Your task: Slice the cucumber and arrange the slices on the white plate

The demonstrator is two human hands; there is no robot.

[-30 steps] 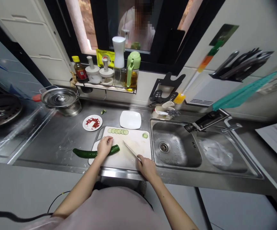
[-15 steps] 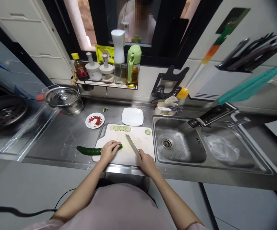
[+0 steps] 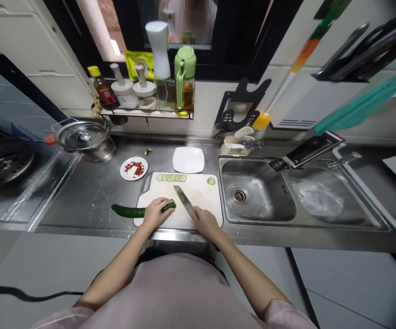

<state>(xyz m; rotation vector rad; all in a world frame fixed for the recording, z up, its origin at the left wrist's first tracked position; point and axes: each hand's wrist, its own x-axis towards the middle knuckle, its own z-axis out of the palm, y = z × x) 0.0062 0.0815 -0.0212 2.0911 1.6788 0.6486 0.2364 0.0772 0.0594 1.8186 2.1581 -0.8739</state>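
On the white cutting board [image 3: 198, 214], my left hand [image 3: 156, 213] is closed over a long green cucumber [image 3: 128, 211], whose uncut end sticks out past the board's left side. The cut end shows just right of my fingers. My right hand [image 3: 205, 222] grips a knife [image 3: 184, 199] by its handle. Its blade points up and left, just right of the cucumber's cut end and apart from it. A row of cucumber slices [image 3: 172, 178] lies along the board's far edge, and another small slice pile [image 3: 211, 181] sits near its far right corner.
Behind the board stand a white plate [image 3: 188, 160] and a small plate of chopped red pieces [image 3: 134, 169]. A sink [image 3: 257, 192] with a faucet [image 3: 307, 151] lies right. A lidded steel pot [image 3: 86, 139] is back left. Bottles fill a wall rack [image 3: 150, 112].
The knife has turned, its blade now showing more of its flat side and its tip shifted slightly left. My right hand moved slightly left. The head view tilted down a little.
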